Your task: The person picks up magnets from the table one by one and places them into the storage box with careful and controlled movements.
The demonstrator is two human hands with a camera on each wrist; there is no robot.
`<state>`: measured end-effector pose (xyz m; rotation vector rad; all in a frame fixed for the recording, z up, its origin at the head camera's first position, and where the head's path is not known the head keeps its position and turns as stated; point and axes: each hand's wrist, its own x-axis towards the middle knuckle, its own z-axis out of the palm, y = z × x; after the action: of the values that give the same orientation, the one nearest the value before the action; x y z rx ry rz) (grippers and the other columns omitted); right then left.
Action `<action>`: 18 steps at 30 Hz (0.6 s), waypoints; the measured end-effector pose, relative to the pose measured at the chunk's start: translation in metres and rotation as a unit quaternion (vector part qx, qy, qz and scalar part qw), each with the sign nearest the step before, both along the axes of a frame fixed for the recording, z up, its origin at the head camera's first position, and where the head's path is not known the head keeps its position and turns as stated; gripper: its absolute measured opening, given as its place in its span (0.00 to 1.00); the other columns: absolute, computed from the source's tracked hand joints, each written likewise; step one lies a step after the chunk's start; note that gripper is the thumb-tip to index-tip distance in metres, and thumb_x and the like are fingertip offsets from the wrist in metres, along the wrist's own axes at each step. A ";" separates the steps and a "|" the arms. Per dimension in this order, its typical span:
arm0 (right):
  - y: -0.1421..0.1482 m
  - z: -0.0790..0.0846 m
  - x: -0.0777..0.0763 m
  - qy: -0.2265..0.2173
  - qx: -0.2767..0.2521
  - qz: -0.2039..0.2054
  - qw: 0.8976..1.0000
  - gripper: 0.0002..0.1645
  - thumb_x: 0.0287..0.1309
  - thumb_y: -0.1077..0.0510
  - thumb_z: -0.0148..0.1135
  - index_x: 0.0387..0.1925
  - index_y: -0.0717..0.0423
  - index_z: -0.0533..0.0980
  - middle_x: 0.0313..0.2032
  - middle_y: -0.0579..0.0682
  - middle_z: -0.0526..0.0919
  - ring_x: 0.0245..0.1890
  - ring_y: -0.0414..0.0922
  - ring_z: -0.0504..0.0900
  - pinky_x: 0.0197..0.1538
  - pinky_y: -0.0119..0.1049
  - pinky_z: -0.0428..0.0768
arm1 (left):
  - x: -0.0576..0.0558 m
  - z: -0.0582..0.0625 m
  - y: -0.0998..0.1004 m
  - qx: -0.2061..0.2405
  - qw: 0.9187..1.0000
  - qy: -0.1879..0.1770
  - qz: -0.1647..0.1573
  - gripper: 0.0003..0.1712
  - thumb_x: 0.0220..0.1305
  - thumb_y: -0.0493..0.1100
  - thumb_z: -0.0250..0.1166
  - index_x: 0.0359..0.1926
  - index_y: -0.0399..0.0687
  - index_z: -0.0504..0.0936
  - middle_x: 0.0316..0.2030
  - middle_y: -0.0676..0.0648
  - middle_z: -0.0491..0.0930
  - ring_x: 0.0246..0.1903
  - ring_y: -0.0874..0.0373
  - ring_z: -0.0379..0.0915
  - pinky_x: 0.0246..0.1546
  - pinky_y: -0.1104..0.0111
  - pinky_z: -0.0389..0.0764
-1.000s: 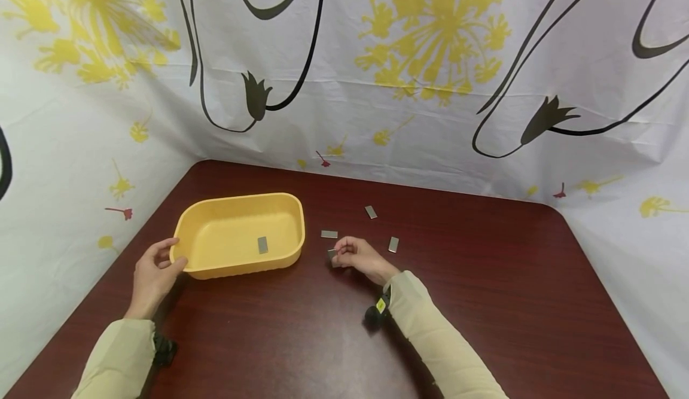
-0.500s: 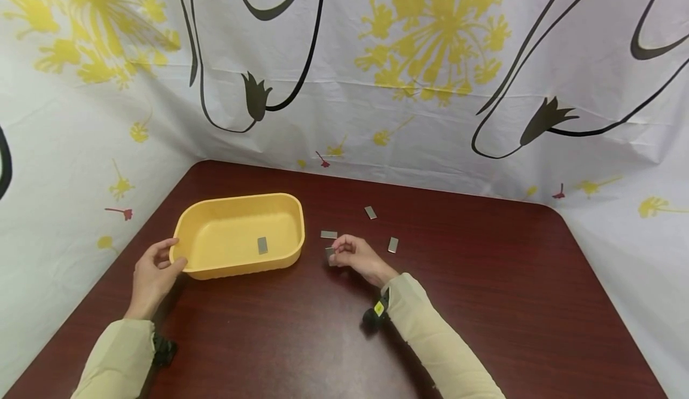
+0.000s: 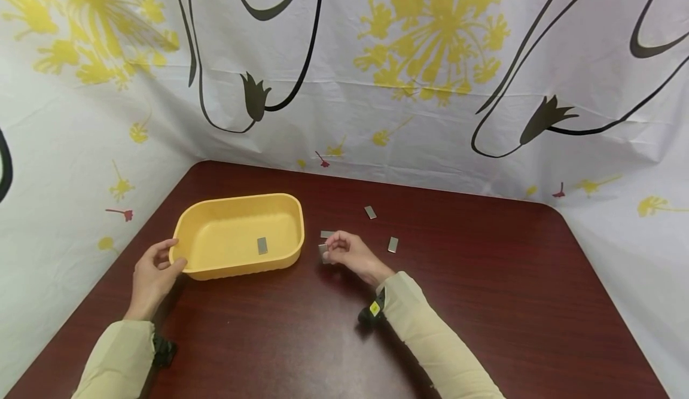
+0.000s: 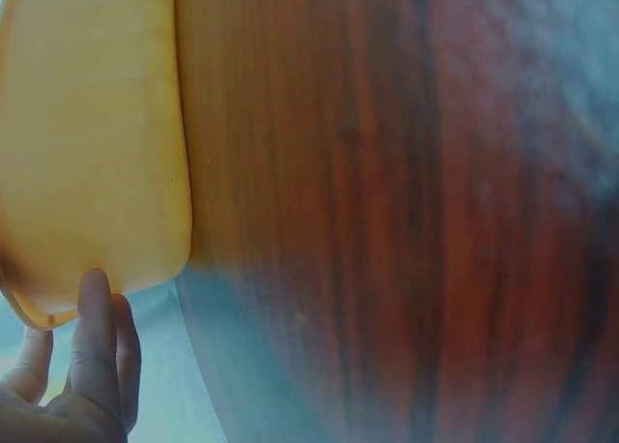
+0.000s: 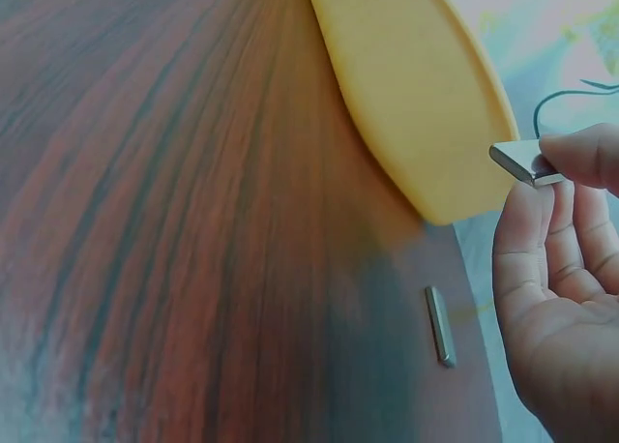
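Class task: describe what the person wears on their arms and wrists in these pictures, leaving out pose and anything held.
Both arms wear long pale beige sleeves ending at the wrist. The left hand and right hand are bare, with no gloves. A small black device is strapped under each wrist; the right one carries a yellow mark, the left one looks plain black.

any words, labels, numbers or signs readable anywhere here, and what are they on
None can be read.
The yellow tag on the black wrist device by the right sleeve: too small to read.
The yellow tray, the metal pieces, including the one pinched in the right hand, and the table: no markings visible.
The backdrop cloth: only flower and line patterns, no text.
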<state>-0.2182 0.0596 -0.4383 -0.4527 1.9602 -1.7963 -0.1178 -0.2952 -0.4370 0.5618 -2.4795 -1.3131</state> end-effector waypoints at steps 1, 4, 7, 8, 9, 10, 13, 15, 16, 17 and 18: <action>-0.001 0.001 0.000 0.000 -0.003 -0.001 1.000 0.11 0.46 0.71 0.57 0.35 0.65 0.70 0.28 0.48 0.74 0.27 0.39 0.74 0.34 0.33 0.74 | 0.000 0.000 0.000 0.000 1.000 0.001 0.000 0.26 0.53 0.36 0.58 0.56 0.37 0.69 0.41 0.41 0.70 0.26 0.80 0.63 0.23 0.81 0.69; -0.005 0.002 0.000 0.001 -0.011 -0.003 1.000 0.11 0.46 0.73 0.56 0.35 0.66 0.69 0.28 0.48 0.73 0.27 0.39 0.74 0.34 0.32 0.73 | 0.000 0.000 -0.001 0.001 1.000 0.002 0.000 0.26 0.53 0.37 0.58 0.56 0.37 0.69 0.41 0.40 0.71 0.26 0.80 0.63 0.22 0.81 0.69; -0.008 0.003 0.000 0.004 -0.017 -0.004 1.000 0.10 0.46 0.73 0.56 0.34 0.66 0.69 0.28 0.48 0.73 0.27 0.39 0.73 0.33 0.32 0.73 | 0.001 -0.001 -0.001 0.002 1.000 -0.001 0.002 0.26 0.53 0.37 0.58 0.56 0.38 0.69 0.41 0.41 0.71 0.26 0.80 0.63 0.23 0.81 0.69; -0.009 0.004 0.000 0.006 -0.019 -0.003 1.000 0.10 0.46 0.73 0.55 0.34 0.66 0.69 0.28 0.49 0.73 0.27 0.39 0.73 0.33 0.32 0.73 | 0.001 -0.001 -0.001 0.002 1.000 -0.003 0.002 0.26 0.53 0.37 0.58 0.56 0.38 0.69 0.41 0.41 0.70 0.26 0.80 0.63 0.23 0.81 0.70; -0.011 0.005 0.000 0.007 -0.022 -0.002 1.000 0.10 0.46 0.73 0.55 0.34 0.66 0.69 0.29 0.50 0.73 0.27 0.39 0.73 0.33 0.31 0.73 | 0.001 -0.001 -0.002 0.002 1.000 -0.004 0.003 0.26 0.53 0.37 0.58 0.56 0.38 0.69 0.41 0.41 0.70 0.26 0.80 0.63 0.23 0.81 0.70; -0.012 0.006 0.000 0.007 -0.025 -0.002 1.000 0.10 0.46 0.73 0.55 0.34 0.65 0.69 0.29 0.50 0.73 0.27 0.39 0.73 0.33 0.31 0.73 | 0.001 -0.001 -0.002 0.003 1.000 -0.004 0.003 0.26 0.53 0.37 0.58 0.56 0.38 0.69 0.41 0.41 0.70 0.26 0.80 0.63 0.23 0.80 0.70; -0.016 0.009 0.000 0.005 -0.032 0.001 0.999 0.10 0.47 0.73 0.54 0.35 0.65 0.69 0.29 0.52 0.72 0.28 0.40 0.72 0.34 0.31 0.73 | 0.001 -0.001 -0.002 0.007 1.000 -0.007 0.001 0.27 0.54 0.37 0.57 0.56 0.37 0.68 0.42 0.41 0.70 0.27 0.80 0.63 0.23 0.80 0.70; -0.018 0.011 0.000 0.004 -0.033 0.001 0.999 0.10 0.48 0.72 0.55 0.35 0.66 0.68 0.30 0.52 0.72 0.28 0.41 0.72 0.34 0.32 0.74 | 0.001 -0.001 -0.002 0.009 1.000 -0.009 -0.001 0.27 0.54 0.38 0.57 0.57 0.38 0.68 0.43 0.41 0.69 0.27 0.79 0.63 0.23 0.80 0.70; -0.019 0.012 0.000 0.002 -0.032 0.001 0.999 0.10 0.48 0.72 0.55 0.36 0.65 0.68 0.29 0.52 0.71 0.29 0.41 0.72 0.35 0.33 0.74 | 0.001 -0.001 -0.002 0.008 1.000 -0.012 -0.002 0.27 0.54 0.38 0.57 0.57 0.38 0.68 0.43 0.42 0.69 0.28 0.79 0.62 0.24 0.80 0.70; -0.020 0.013 -0.001 0.003 -0.033 0.001 0.999 0.10 0.49 0.72 0.55 0.36 0.66 0.68 0.30 0.52 0.71 0.29 0.41 0.72 0.36 0.34 0.74 | 0.000 -0.001 -0.002 0.007 1.000 -0.014 -0.003 0.27 0.54 0.39 0.57 0.57 0.38 0.68 0.44 0.42 0.68 0.28 0.78 0.62 0.24 0.80 0.70; -0.022 0.014 0.000 0.002 -0.034 0.001 0.999 0.10 0.49 0.71 0.55 0.36 0.66 0.68 0.30 0.52 0.71 0.29 0.42 0.72 0.36 0.35 0.75 | 0.000 -0.001 -0.002 0.006 1.000 -0.015 -0.003 0.27 0.55 0.39 0.57 0.57 0.38 0.68 0.44 0.42 0.68 0.29 0.77 0.62 0.24 0.81 0.69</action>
<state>-0.2187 0.0381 -0.4239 -0.4797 1.9042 -1.8677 -0.1175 -0.2970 -0.4377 0.5818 -2.5015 -1.3320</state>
